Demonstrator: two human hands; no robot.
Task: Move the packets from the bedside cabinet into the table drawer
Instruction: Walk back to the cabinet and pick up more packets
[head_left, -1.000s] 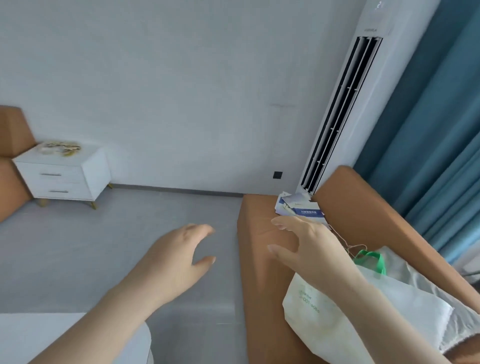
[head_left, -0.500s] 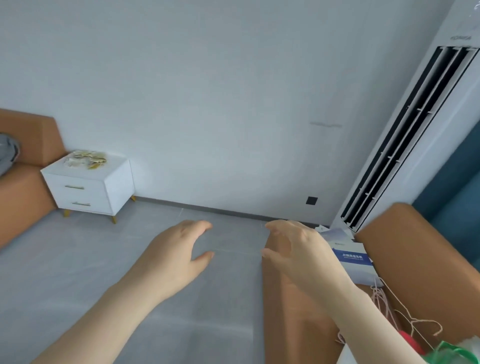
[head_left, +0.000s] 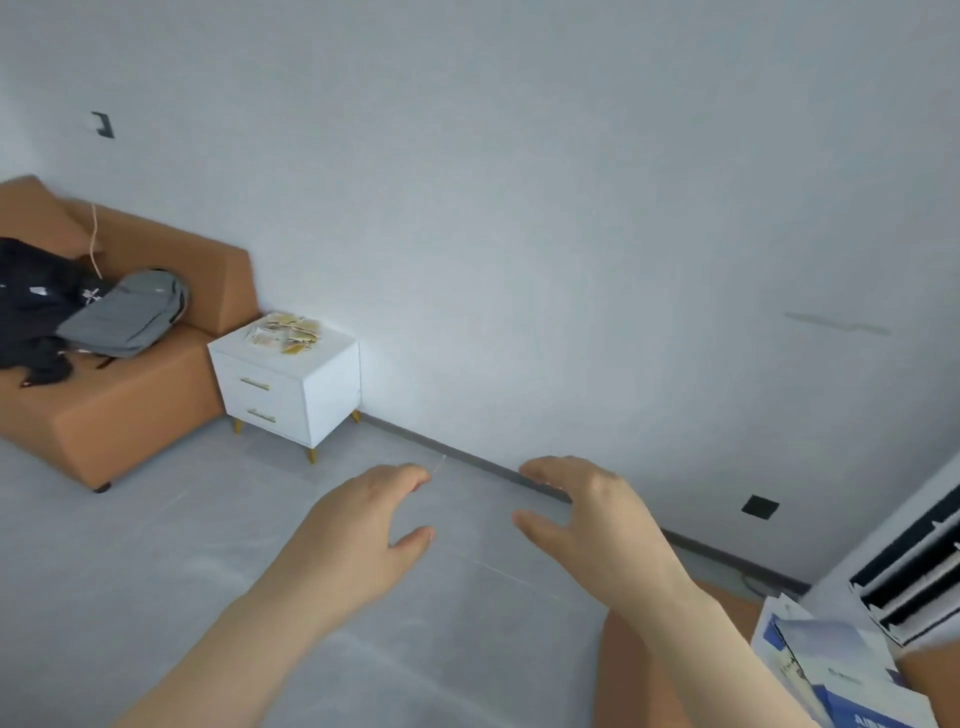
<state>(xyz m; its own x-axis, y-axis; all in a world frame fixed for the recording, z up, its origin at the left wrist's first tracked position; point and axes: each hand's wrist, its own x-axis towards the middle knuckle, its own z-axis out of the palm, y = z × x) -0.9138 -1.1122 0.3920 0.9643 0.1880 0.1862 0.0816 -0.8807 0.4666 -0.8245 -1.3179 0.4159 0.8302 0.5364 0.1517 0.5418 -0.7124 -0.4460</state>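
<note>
Both hands held out palms-down over the floor, fingers loosely spread, holding nothing: left hand (head_left: 363, 525), right hand (head_left: 597, 519). Packets (head_left: 284, 332) lie atop white bedside cabinet (head_left: 311, 395), far left.

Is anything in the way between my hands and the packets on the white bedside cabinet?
Nothing visible. Only grey floor lies between the left hand, the right hand and the packets on the bedside cabinet. The orange sofa stands beside it, off that path.
</note>
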